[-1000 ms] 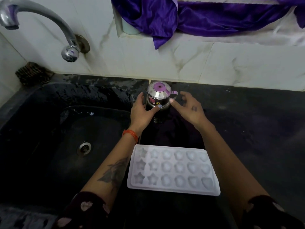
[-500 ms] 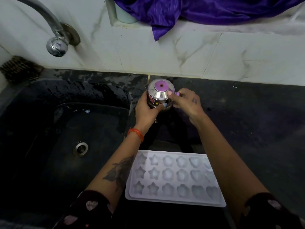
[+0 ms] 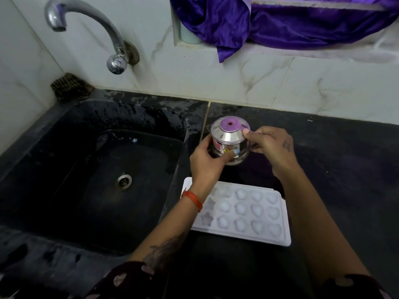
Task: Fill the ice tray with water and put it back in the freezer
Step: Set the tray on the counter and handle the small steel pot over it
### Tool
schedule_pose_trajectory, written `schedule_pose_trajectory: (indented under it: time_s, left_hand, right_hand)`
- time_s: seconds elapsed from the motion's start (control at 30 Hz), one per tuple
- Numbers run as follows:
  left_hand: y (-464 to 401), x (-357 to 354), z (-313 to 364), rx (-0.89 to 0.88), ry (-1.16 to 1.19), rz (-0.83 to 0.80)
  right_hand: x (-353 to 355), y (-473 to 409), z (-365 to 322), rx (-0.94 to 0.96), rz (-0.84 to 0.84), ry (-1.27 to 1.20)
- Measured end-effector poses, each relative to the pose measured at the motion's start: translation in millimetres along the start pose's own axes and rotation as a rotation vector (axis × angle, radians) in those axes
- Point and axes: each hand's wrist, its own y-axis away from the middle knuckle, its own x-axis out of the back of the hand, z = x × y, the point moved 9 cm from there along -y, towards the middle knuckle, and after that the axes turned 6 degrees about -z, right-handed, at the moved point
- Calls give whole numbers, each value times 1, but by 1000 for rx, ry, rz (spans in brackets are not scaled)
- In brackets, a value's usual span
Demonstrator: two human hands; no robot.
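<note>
Both hands on the small steel pot [image 3: 230, 145], held at 12 o'clock from the ice tray [image 3: 244, 214]. My left hand [image 3: 207, 160] wraps its body, fingers closed round it, thumb across the front. My right hand [image 3: 269, 145] has fingers pinched on the lid [image 3: 228, 131] rim w/ thumb on top. Tray lies flat on the black surface [image 3: 345, 169], cups up, just beside the sink [image 3: 64, 190] at its 9 o'clock. Tap [image 3: 86, 24] at 11 o'clock, well apart.
</note>
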Motion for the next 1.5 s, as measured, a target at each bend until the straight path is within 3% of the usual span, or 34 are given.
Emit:
schedule_pose_trajectory:
  time_s: [0.2, 0.53, 0.9, 1.5]
  left_hand:
    - [60, 1, 4, 3, 53, 12]
    - [112, -12, -36, 115, 205, 21]
    - [125, -6, -42, 113, 325, -10]
    - [122, 1, -41, 111, 395, -121]
  right_hand:
    - [13, 52, -10, 41, -25, 28]
    - [14, 94, -11, 89, -34, 302]
    - [-11, 106, -35, 162, -26, 657]
    - [-27, 114, -49, 234, 3, 784]
